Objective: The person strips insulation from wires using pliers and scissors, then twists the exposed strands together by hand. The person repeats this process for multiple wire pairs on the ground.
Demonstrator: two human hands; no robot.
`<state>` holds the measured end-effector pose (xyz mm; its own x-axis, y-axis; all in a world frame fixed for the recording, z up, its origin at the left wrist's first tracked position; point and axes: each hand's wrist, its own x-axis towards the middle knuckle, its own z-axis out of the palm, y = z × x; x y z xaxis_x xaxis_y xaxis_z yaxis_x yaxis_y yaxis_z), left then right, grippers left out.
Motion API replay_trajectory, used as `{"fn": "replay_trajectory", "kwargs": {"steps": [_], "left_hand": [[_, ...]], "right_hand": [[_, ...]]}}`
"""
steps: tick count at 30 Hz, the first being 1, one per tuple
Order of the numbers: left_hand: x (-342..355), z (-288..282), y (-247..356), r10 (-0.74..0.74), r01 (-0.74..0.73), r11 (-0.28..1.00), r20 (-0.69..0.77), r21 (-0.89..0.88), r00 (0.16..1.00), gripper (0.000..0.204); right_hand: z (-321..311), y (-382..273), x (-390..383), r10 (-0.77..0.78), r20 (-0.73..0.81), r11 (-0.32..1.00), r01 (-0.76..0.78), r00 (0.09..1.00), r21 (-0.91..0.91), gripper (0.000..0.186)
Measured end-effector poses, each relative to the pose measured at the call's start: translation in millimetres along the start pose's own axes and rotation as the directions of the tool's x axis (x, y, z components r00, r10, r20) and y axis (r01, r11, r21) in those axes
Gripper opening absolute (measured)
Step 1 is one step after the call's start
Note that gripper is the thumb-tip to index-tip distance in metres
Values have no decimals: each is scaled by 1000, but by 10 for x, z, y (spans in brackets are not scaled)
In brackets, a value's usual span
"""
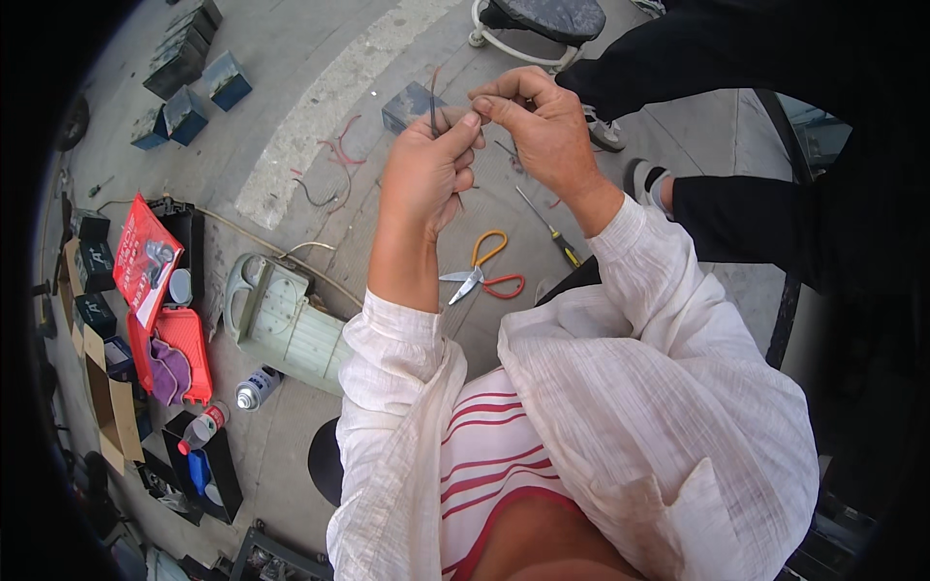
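Observation:
My left hand (436, 165) is closed around a thin dark wire (434, 111) with a reddish upper end, held upright. My right hand (531, 131) pinches just beside the left fingertips; what is between its fingers is too small to make out. Below my hands, scissors (468, 285) with orange and red handles lie open on the concrete floor (378, 242). A yellow-and-black screwdriver (564, 247) lies to their right. Pink and dark wire scraps (344, 155) are scattered near a grey-blue block (405, 107) behind my hands.
A translucent plastic housing (300, 320), spray can (252, 392), bottle (199, 434), red case (189, 339) and cardboard box (114, 421) stand or lie at left. Several battery-like blocks (172, 68) are at upper left, a stool (542, 19) at top, another person's black-trousered legs (736, 203) at right.

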<state>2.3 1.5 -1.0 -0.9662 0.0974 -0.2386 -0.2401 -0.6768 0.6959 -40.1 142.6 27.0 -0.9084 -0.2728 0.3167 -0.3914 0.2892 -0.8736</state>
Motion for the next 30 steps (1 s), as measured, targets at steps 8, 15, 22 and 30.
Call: {"fn": "replay_trajectory", "kwargs": {"steps": [8, 15, 22, 30], "left_hand": [[-51, 59, 32, 15, -7, 986, -43, 168, 999, 13], [-33, 131, -20, 86, -71, 979, -74, 192, 993, 12], [-28, 128, -19, 96, -81, 983, -86, 163, 992, 12], [32, 83, -112, 196, -161, 931, -75, 329, 978, 10]], "right_hand": [[-13, -74, -18, -46, -71, 992, 37, 996, -121, 22], [-18, -82, -49, -452, 16, 802, 414, 892, -431, 41], [-7, -127, -100, -457, 67, 745, 423, 887, -516, 39], [-9, -123, -57, -531, -44, 746, 442, 846, -498, 18]]}}
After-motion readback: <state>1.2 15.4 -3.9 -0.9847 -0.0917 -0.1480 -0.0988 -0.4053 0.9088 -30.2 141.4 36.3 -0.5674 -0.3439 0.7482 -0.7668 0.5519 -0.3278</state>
